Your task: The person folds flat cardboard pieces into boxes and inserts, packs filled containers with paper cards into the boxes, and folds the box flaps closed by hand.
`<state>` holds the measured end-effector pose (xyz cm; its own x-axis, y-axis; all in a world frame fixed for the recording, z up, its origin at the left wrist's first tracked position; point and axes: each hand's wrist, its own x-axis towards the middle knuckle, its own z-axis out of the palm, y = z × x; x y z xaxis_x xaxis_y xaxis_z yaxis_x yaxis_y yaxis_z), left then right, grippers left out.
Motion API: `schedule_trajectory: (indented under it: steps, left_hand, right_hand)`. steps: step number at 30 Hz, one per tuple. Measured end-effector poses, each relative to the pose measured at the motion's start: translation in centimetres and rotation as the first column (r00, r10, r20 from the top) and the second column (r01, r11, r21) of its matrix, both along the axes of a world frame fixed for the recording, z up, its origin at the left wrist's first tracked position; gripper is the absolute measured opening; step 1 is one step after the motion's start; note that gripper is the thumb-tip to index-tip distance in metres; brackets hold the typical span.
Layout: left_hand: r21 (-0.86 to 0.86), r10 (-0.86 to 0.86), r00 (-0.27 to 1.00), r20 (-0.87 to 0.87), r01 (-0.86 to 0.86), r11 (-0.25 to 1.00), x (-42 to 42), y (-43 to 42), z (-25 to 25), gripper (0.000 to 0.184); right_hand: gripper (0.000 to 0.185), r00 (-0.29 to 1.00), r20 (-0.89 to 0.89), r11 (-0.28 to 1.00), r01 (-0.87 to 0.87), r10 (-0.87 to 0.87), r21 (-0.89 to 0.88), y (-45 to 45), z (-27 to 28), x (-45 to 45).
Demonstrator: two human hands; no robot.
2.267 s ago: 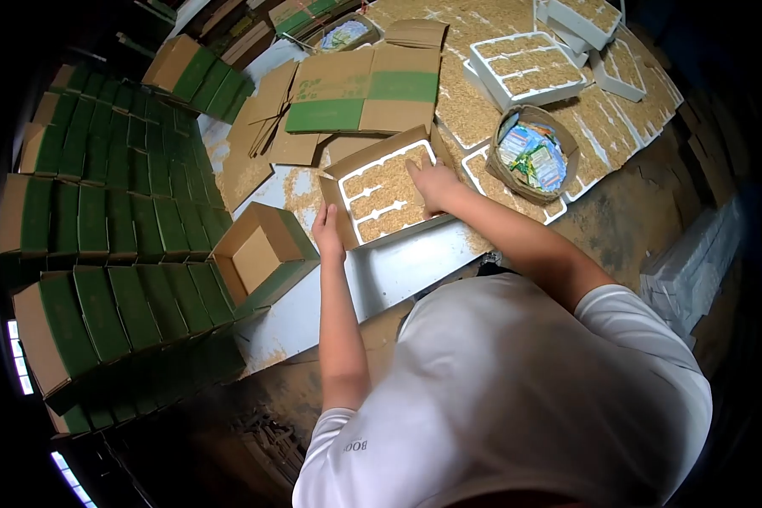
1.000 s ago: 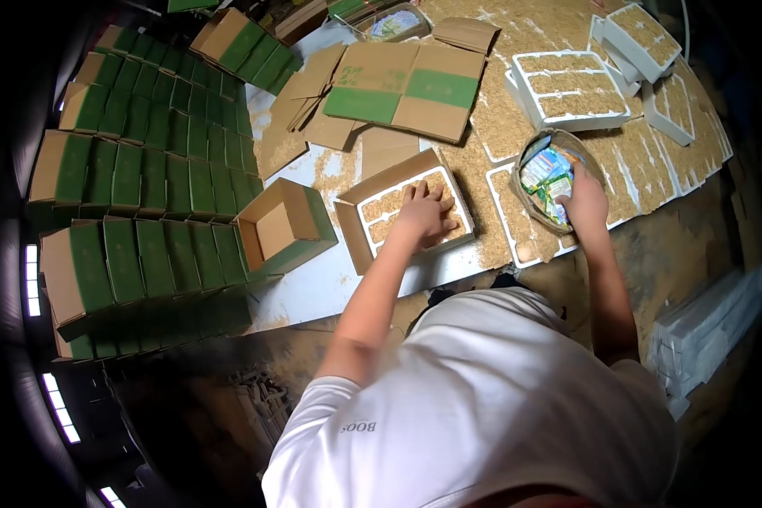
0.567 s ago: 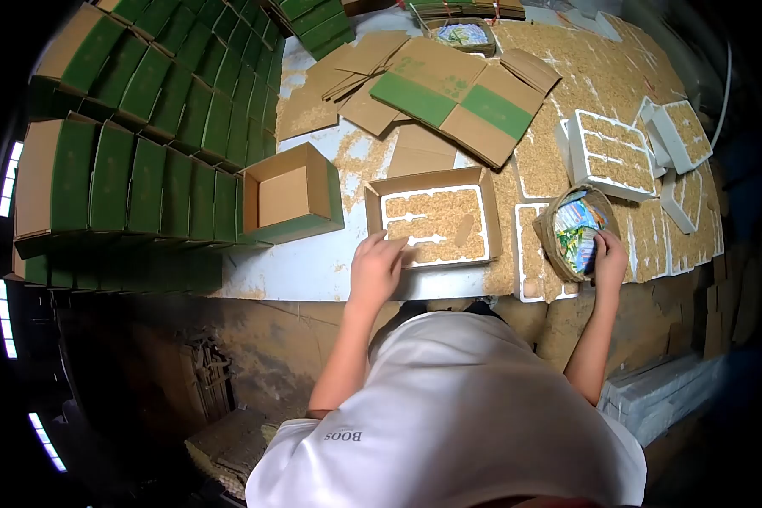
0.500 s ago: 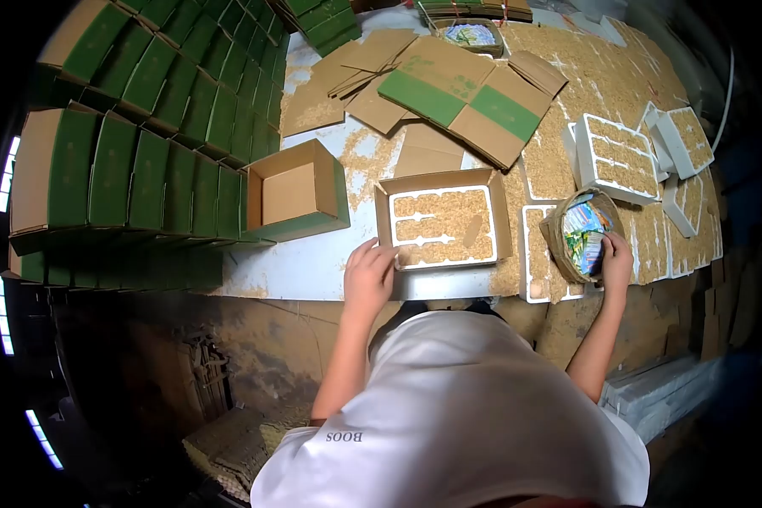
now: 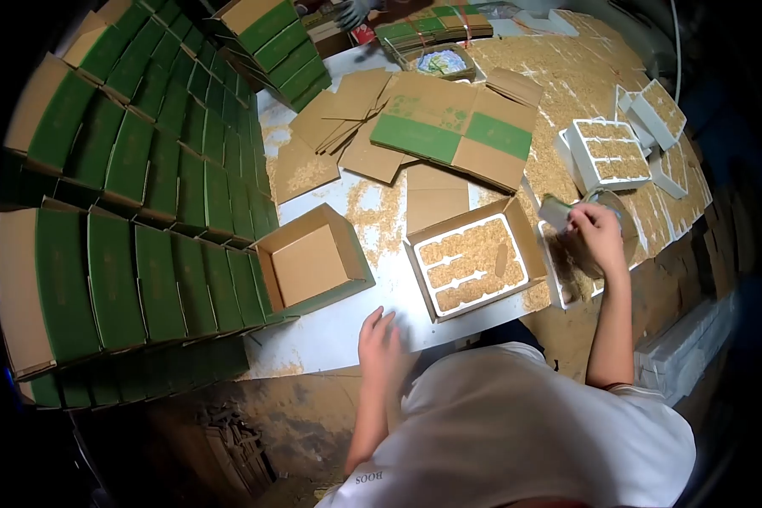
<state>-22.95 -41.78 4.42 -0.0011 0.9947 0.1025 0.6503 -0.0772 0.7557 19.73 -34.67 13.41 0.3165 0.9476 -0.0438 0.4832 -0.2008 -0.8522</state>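
My right hand [image 5: 595, 235] pinches a small flat packet [image 5: 556, 211], blurred by motion, just left of the round basket [image 5: 622, 222]. My forearm and hand partly cover that basket. My left hand [image 5: 379, 340] is off the table's near edge, fingers apart and holding nothing, slightly smeared. Between my hands stands an open cardboard box [image 5: 527, 233]. Inside it lies a white foam tray [image 5: 474, 264] filled with sawdust-like bedding, with a small brown piece on top. To its left, an empty cardboard box [image 5: 313, 258] with green sides lies open.
Stacked green-and-brown boxes [image 5: 114, 288] fill the left side. Flattened cartons [image 5: 453, 123] lie behind the open box. More foam trays [image 5: 610, 152] with bedding are at the right. At the back are another basket of packets [image 5: 440, 63] and a person's gloved hand [image 5: 353, 13].
My right hand has lifted a packet out of the round basket and moved left. My left hand has come away from the box's near edge. The view has turned and shifted.
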Motion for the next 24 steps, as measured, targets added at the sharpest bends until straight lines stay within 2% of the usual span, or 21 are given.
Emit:
schedule_trajectory:
  steps: [1,2,4,5,7,9,11,13,15,16,17,19,20,21,22,23,24]
  left_hand:
    - [0.003,-0.030,1.000,0.004,0.030,1.000,0.5,0.7,0.1,0.028]
    - [-0.069,-0.070,0.998,0.012,0.070,0.995,1.0,1.5,0.0,0.037]
    - [0.012,-0.126,0.989,-0.073,0.128,0.992,3.4,3.8,0.2,0.045]
    - [0.029,-0.132,0.983,-0.127,0.137,0.990,5.0,4.4,0.3,0.049]
    - [-0.061,-0.101,0.973,-0.206,0.091,0.994,7.7,5.4,0.2,0.061]
    - [-0.122,-0.119,0.978,-0.169,0.099,0.988,9.6,5.8,-0.8,0.064]
    - [-0.139,-0.071,0.989,-0.131,0.053,0.989,11.0,5.8,-3.2,0.055]
    - [-0.128,-0.023,0.989,-0.146,0.005,0.992,11.5,6.0,-3.4,0.048]
    - [-0.156,-0.001,0.984,-0.178,-0.027,0.987,11.5,6.1,-2.9,0.044]
    - [-0.171,0.019,0.981,-0.194,-0.053,0.984,11.6,6.1,-2.7,0.041]
    - [-0.211,0.040,0.989,-0.145,-0.071,0.975,11.7,6.0,-2.7,0.040]
    - [-0.286,0.088,0.995,-0.056,-0.101,0.953,11.8,5.8,-2.9,0.037]
    - [-0.163,0.028,0.991,-0.128,-0.048,0.986,11.2,5.4,-3.9,0.045]
    - [-0.189,0.026,0.990,-0.135,-0.051,0.981,11.0,5.2,-3.6,0.048]
    - [-0.216,0.029,0.990,-0.139,-0.059,0.975,10.8,4.9,-3.2,0.051]
    - [-0.241,0.032,0.989,-0.142,-0.066,0.968,10.7,4.6,-2.9,0.054]
    - [-0.216,0.016,0.992,-0.128,-0.044,0.975,10.2,4.0,-3.7,0.060]
  right_hand:
    - [0.017,0.989,-0.150,0.993,-0.033,0.016,-0.115,0.6,-0.9,-1.7]
    - [0.019,0.981,-0.129,0.982,-0.156,0.142,-0.104,1.4,-1.7,-3.4]
    - [0.025,0.952,-0.076,0.941,-0.303,0.295,-0.151,2.5,-3.1,-6.4]
    - [0.028,0.926,-0.126,0.872,-0.377,0.356,-0.313,3.9,-4.9,-7.1]
    - [0.031,0.924,0.105,0.909,-0.332,0.367,-0.250,5.1,-6.6,-7.0]
    - [0.031,0.927,0.068,0.906,-0.341,0.368,-0.249,6.8,-6.2,-5.9]
    - [0.028,0.950,0.038,0.935,-0.298,0.310,-0.194,8.6,-5.7,-4.1]
    - [0.026,0.971,0.053,0.972,-0.229,0.231,-0.042,10.8,-7.2,-1.4]
    - [0.024,0.968,0.184,0.985,-0.171,0.172,-0.026,13.5,-8.0,1.1]
    - [0.023,0.942,0.306,0.990,-0.139,0.137,-0.015,14.8,-8.4,1.7]
    - [0.028,0.942,0.313,0.991,-0.096,0.119,-0.089,16.3,-8.7,1.8]
    - [0.040,0.760,0.634,0.969,-0.238,0.140,0.071,18.4,-9.4,-0.6]
    - [0.043,0.819,0.481,0.932,-0.363,0.312,0.013,20.1,-10.4,-1.9]
    - [0.047,0.826,0.308,0.872,-0.489,0.471,-0.021,22.0,-11.5,-3.3]
    - [0.047,0.727,0.242,0.764,-0.634,0.642,-0.122,23.4,-11.5,-5.2]
    - [0.049,0.587,0.340,0.647,-0.757,0.735,-0.093,24.1,-11.5,-7.3]
    - [0.056,0.494,0.406,0.577,-0.809,0.769,-0.109,24.7,-11.7,-9.6]
